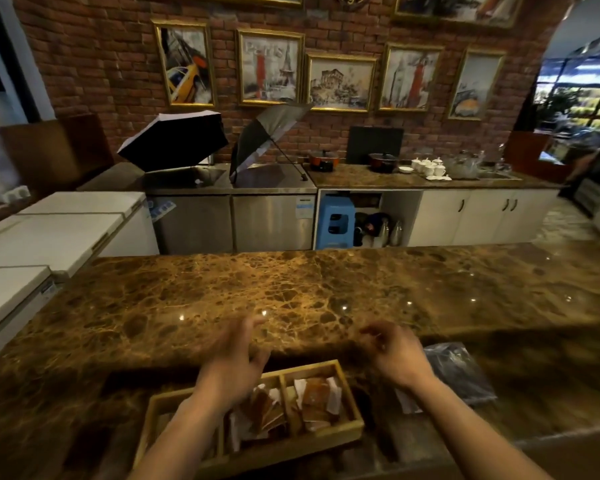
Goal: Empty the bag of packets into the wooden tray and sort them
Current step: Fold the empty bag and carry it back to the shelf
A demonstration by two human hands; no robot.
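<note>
A wooden tray with compartments lies on the lower marble ledge close to me. Brown and white packets fill its right compartment, and more packets lie in the middle one. My left hand hovers above the tray's middle, blurred, fingers spread and holding nothing. My right hand is raised to the right of the tray with fingers loosely curled and nothing seen in it. The clear plastic bag lies crumpled on the ledge behind my right wrist. My left forearm hides the tray's left compartment.
A raised brown marble counter runs across beyond the tray. White chest freezers stand at left. Behind are steel cabinets with two open umbrellas, a blue stool, pots and white cups.
</note>
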